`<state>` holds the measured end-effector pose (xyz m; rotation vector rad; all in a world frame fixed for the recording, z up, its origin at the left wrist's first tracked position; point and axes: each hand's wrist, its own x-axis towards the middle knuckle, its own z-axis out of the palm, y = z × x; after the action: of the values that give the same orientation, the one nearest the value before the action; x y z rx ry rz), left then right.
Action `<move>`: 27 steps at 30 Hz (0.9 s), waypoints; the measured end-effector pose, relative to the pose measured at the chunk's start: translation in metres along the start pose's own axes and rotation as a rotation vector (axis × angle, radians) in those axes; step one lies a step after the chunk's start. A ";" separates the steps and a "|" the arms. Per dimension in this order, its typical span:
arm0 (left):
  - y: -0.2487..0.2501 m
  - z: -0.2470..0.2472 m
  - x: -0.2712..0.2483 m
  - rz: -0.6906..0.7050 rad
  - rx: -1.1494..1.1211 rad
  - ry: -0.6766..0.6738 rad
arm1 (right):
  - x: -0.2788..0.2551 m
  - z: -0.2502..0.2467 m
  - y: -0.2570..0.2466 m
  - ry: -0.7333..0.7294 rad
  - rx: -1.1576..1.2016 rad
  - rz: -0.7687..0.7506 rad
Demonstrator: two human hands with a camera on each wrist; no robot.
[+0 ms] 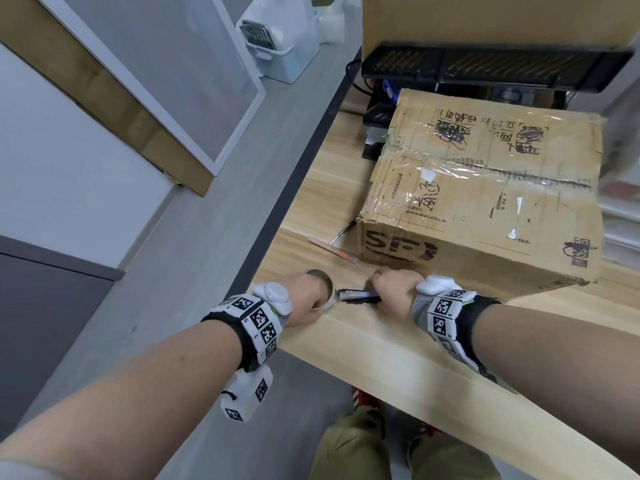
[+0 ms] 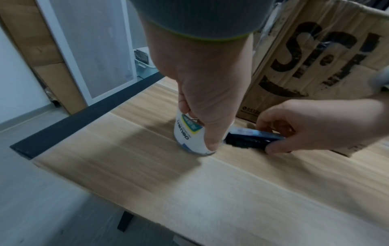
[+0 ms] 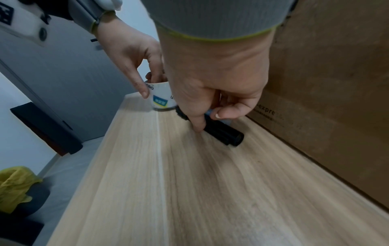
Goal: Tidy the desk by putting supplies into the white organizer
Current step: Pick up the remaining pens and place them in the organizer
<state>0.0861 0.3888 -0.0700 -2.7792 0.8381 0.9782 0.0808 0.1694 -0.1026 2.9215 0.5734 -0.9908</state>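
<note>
A white tape roll (image 1: 328, 301) with a blue and yellow label (image 2: 189, 133) stands on the wooden desk (image 1: 381, 355) near its left corner. My left hand (image 1: 304, 301) grips it from above, fingers inside the core and thumb on the outside (image 3: 145, 93). Just to its right lie black markers (image 1: 356, 295), two side by side (image 3: 226, 134), close to the cardboard box. My right hand (image 1: 394, 289) holds them from above with curled fingers and thumb (image 2: 273, 148). They still touch the desk.
A large taped cardboard box (image 1: 485, 188) stands right behind both hands. A pencil and a thin pen (image 1: 334, 249) lie by its left corner. Pale translucent drawers (image 1: 620, 216) show blurred at the right edge. The desk's dark edge (image 2: 84, 119) is close on the left.
</note>
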 end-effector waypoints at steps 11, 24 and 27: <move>0.008 -0.034 0.032 -0.093 -0.038 0.159 | -0.005 -0.004 0.008 -0.008 -0.082 0.084; -0.014 -0.049 0.109 -0.187 0.091 0.201 | -0.004 0.001 -0.007 0.011 -0.250 0.252; -0.008 -0.046 0.119 -0.190 0.148 0.179 | -0.005 0.007 -0.011 0.126 -0.093 0.202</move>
<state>0.1934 0.3284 -0.1061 -2.7835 0.6217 0.6187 0.0696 0.1774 -0.1037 2.9013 0.3087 -0.7416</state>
